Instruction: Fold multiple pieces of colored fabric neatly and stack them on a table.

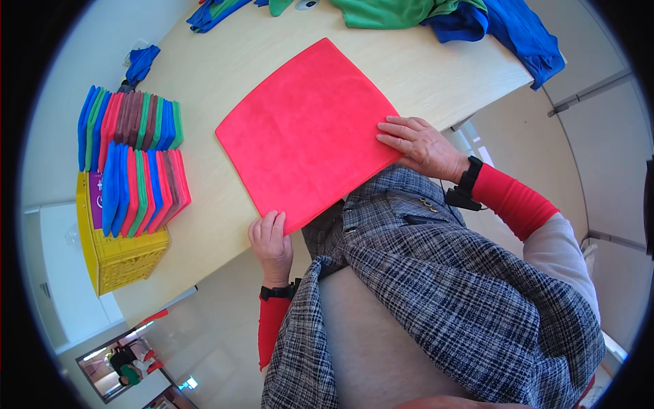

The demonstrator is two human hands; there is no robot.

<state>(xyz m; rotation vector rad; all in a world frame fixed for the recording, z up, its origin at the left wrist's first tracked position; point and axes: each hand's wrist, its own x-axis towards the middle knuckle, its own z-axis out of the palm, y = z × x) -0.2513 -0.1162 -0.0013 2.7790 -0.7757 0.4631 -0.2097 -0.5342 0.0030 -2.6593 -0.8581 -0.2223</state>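
A bright red cloth (306, 129) is spread out smooth on the pale table, its near edge reaching over the table's front edge. My left hand (271, 249) grips the near left corner, fingers on top and thumb out of sight. At the near right corner, my right hand (426, 146) holds the cloth with its fingers lying over the edge; its thumb is hidden underneath. Both wrists wear black bands, with red sleeves below them.
On the left, folded cloths in red, blue, green and brown stand in two rows (129, 126) (143, 191) above a yellow plastic crate (129, 262). Loose green cloth (385, 12) and blue cloth (521, 34) lie along the far side of the table (204, 198).
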